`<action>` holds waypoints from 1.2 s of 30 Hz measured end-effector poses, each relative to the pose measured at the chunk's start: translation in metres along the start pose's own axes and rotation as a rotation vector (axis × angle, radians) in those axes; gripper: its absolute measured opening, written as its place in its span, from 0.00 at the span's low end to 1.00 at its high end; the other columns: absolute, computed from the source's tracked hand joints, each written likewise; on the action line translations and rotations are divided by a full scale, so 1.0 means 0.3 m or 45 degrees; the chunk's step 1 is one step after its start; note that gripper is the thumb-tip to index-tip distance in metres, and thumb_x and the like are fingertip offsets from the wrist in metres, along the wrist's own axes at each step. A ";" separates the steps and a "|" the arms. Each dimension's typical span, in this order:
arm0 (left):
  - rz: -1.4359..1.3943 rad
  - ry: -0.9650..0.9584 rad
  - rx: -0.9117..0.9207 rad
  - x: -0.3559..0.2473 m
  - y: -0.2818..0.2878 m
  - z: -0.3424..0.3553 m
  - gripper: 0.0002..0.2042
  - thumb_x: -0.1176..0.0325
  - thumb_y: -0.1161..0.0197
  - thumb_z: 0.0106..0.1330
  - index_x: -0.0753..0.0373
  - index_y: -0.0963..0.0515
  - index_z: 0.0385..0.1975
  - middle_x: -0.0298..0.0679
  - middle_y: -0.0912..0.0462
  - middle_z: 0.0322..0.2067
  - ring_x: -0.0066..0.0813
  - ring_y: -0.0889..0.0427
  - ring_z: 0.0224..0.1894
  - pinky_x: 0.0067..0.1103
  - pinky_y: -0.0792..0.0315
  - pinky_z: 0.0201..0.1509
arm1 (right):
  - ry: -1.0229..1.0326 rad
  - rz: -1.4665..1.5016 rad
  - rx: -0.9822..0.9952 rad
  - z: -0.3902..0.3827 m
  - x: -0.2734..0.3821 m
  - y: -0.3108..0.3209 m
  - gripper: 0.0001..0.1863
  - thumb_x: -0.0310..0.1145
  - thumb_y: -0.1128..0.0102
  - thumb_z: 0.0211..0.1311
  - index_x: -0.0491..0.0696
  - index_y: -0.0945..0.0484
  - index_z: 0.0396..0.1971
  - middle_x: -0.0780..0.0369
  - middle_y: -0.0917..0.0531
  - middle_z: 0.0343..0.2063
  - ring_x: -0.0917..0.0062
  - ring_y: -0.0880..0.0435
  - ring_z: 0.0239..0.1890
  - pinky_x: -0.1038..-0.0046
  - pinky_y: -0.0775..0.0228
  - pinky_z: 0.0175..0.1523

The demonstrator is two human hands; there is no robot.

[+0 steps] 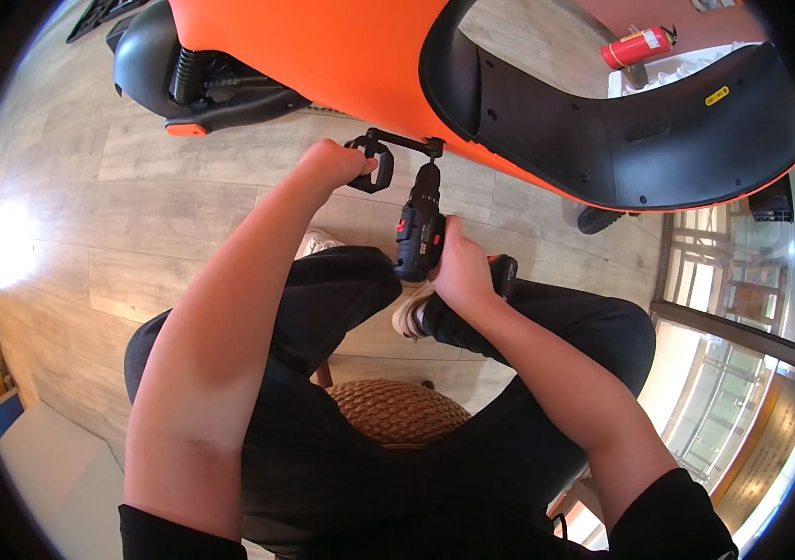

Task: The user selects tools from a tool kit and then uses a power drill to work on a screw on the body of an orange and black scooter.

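My right hand point(463, 266) grips a black cordless drill point(418, 233) with red details. The drill's chuck points away from me, and its bit reaches the far end of a short black crank arm point(402, 142) by the lower edge of the orange scooter body point(323, 47). A black pedal point(382, 175) sits at the crank arm's near-left end, and my left hand point(330, 166) has its fingers closed on it. Whether the bit is seated in a fastener is too small to tell.
The scooter's black footboard point(584, 140) stretches to the right, its black wheel cover point(147, 61) and spring to the left. A red fire extinguisher point(638, 47) lies at the far right. Beneath me is a woven stool point(397, 411) on a wood-look floor point(201, 168). Glass panels point(724, 392) stand at right.
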State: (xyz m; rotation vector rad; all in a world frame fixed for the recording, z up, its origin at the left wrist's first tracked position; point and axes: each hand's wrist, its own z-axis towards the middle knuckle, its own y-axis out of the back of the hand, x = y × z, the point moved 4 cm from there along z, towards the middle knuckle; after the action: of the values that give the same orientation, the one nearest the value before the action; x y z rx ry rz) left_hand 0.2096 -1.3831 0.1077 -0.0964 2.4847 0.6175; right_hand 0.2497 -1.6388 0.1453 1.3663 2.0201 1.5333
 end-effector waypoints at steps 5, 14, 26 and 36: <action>-0.076 -0.019 0.000 0.018 0.000 0.006 0.24 0.50 0.26 0.60 0.67 0.24 0.25 0.37 0.32 0.22 0.29 0.35 0.21 0.30 0.39 0.24 | -0.011 0.036 -0.018 -0.004 0.006 -0.001 0.26 0.23 0.34 0.51 0.40 0.37 0.48 0.44 0.17 0.27 0.42 0.16 0.36 0.47 0.25 0.43; -0.119 0.086 0.009 0.013 -0.006 -0.024 0.22 0.52 0.25 0.61 0.67 0.25 0.31 0.37 0.31 0.25 0.30 0.33 0.25 0.31 0.37 0.29 | 0.056 -0.048 -0.014 0.007 -0.030 0.052 0.22 0.25 0.36 0.53 0.40 0.35 0.46 0.45 0.15 0.30 0.47 0.13 0.35 0.49 0.22 0.40; -0.272 0.174 0.058 0.013 -0.007 -0.030 0.19 0.56 0.25 0.64 0.59 0.27 0.24 0.28 0.39 0.20 0.21 0.43 0.22 0.23 0.49 0.22 | 0.093 -0.022 -0.025 -0.008 -0.008 0.058 0.26 0.26 0.30 0.50 0.38 0.35 0.46 0.46 0.15 0.30 0.47 0.13 0.35 0.52 0.19 0.41; -0.331 0.126 0.094 0.025 -0.010 -0.022 0.18 0.56 0.25 0.64 0.57 0.28 0.24 0.26 0.40 0.20 0.20 0.45 0.21 0.23 0.48 0.23 | 0.079 -0.050 -0.022 -0.009 -0.006 0.061 0.22 0.24 0.32 0.52 0.40 0.36 0.43 0.45 0.15 0.30 0.47 0.13 0.37 0.52 0.19 0.43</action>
State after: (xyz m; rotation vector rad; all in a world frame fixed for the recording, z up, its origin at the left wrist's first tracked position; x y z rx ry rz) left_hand 0.2006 -1.3883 0.1073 -0.4236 2.5290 0.4196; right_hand 0.2581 -1.6418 0.1615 1.2802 2.0524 1.5914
